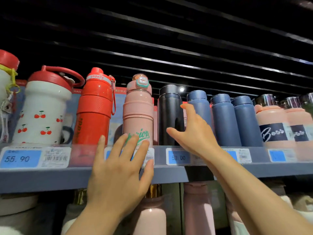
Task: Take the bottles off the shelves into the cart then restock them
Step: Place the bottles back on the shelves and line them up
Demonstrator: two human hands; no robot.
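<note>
A row of bottles stands on the top shelf (50,177). From the left: a white cherry-print bottle (44,114), a red sports bottle (94,109), a pink bottle with green lettering (138,112), a black bottle (169,114), three blue bottles (225,119) and peach bottles with dark labels (274,126). My left hand (118,175) is raised with fingers spread, in front of the shelf edge below the pink bottle. My right hand (191,131) reaches open between the black bottle and the nearest blue bottle, gripping neither.
Price tags (21,158) run along the shelf's front lip. Under the shelf stand more pink bottles (196,209) and one with a gold cap (153,190). Dark slats (186,48) run overhead. No cart is in view.
</note>
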